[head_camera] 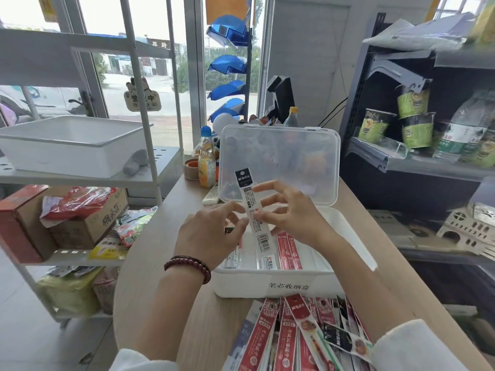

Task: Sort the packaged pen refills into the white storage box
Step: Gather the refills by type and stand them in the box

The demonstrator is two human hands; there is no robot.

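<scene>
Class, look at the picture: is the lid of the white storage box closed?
No, the clear lid stands upright behind the white storage box.

White refill packet (252, 210), black header, barcode stripes low down; white storage box (241, 286), black lettering on front; red packets (289, 251) inside now, loose packets (292, 341) red, black, white; pale wood-grain worktop (150, 277), dark red bead bracelet (188, 265)

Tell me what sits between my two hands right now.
One black-topped refill pack, pinched by the left hand and right hand, seen in the head view.
</scene>
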